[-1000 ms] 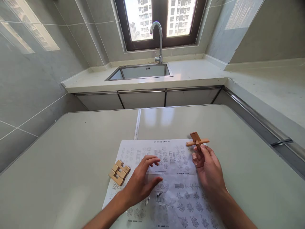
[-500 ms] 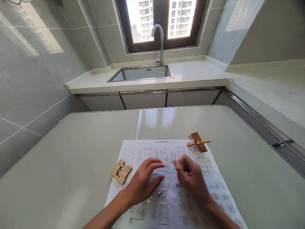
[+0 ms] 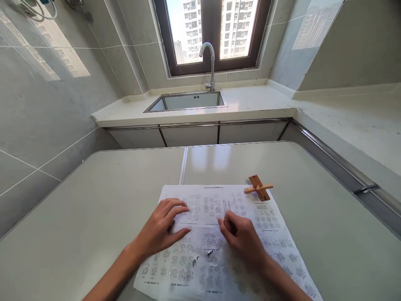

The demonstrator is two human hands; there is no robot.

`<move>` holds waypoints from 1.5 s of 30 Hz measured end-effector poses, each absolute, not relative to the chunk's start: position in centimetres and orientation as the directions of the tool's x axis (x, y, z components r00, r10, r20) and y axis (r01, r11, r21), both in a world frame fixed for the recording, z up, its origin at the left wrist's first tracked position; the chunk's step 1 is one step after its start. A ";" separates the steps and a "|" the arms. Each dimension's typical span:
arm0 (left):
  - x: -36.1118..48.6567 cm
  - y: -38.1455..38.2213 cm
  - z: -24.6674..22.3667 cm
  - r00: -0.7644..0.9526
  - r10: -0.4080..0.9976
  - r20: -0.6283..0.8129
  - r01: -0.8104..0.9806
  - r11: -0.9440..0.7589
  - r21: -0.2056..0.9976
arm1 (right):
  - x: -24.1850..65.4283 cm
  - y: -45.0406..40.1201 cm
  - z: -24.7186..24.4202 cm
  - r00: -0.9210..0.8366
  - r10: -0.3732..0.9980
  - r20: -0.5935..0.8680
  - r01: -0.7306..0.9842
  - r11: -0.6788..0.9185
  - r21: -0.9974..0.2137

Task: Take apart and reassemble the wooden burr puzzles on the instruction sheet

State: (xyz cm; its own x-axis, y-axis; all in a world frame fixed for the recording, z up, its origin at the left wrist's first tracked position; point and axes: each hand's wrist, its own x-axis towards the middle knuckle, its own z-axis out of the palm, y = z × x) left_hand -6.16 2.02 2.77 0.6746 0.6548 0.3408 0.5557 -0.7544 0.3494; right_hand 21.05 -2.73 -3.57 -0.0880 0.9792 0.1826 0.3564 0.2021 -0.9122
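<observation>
Reach step, I figured: left hand [image 3: 158, 230] spread over diagram sheet [image 3: 216, 271], nine o'clock; right hand [image 3: 241, 237] curled together, needed uncurling next.

Pale, glossy table [image 3: 90, 209] with rounded far corners.
Bears white printed paper sheet [image 3: 203, 228]; brown wooden crossed-piece assembly [image 3: 258, 188] on sheet's corner.

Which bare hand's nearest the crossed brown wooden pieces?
The right hand, fingers curled; the left hand, more open, sits farther from those crossed pieces.
</observation>
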 end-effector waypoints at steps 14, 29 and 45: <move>-10.7 -1.6 1.0 0.217 0.959 0.183 0.814 -0.282 0.508 | 21.0 -2.9 -3.9 -0.155 0.966 0.206 0.381 0.251 -0.890; -8.0 -2.4 -0.8 0.006 0.974 0.228 0.855 -0.123 0.503 | 21.1 -3.0 -4.0 -0.192 0.946 0.260 0.500 0.322 -0.804; -7.7 -2.6 -0.6 0.095 0.935 0.343 0.847 -0.257 0.466 | 21.3 -2.9 -4.4 -0.200 0.914 0.354 0.516 0.405 -0.755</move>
